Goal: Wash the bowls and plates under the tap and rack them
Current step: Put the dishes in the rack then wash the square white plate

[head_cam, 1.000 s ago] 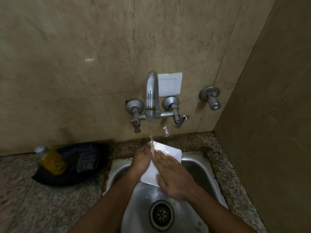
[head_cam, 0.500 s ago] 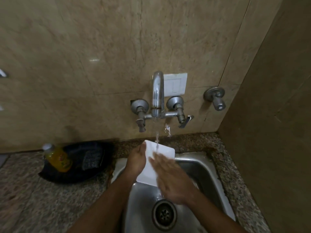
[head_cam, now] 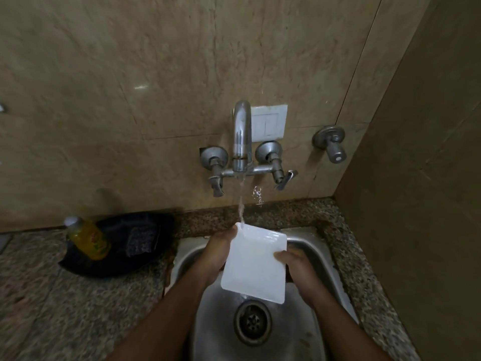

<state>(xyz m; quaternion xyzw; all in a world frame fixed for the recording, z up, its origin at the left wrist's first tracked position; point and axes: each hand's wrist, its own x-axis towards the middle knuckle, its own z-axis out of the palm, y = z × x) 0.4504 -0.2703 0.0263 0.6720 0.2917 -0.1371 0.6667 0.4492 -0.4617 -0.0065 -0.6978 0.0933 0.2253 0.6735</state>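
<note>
A white square plate (head_cam: 253, 263) is tilted over the steel sink (head_cam: 309, 246), its far corner under the running stream from the tap (head_cam: 242, 136). My left hand (head_cam: 217, 252) grips the plate's left edge, thumb at the top corner. On the right edge my right hand (head_cam: 299, 272) holds it, thumb on the front face and fingers behind. The plate hides most of both palms.
The drain (head_cam: 252, 321) lies below the plate. On the granite counter (head_cam: 78, 308) at left sits a black pan (head_cam: 117, 246) holding a yellow bottle (head_cam: 87, 238) and a scrub pad (head_cam: 141, 239). A wall corner closes the right side. A spare valve (head_cam: 331, 143) sticks out.
My right hand left the plate's face, where it was rubbing, and now holds the right edge. The plate has turned to show its whole face under the stream.
</note>
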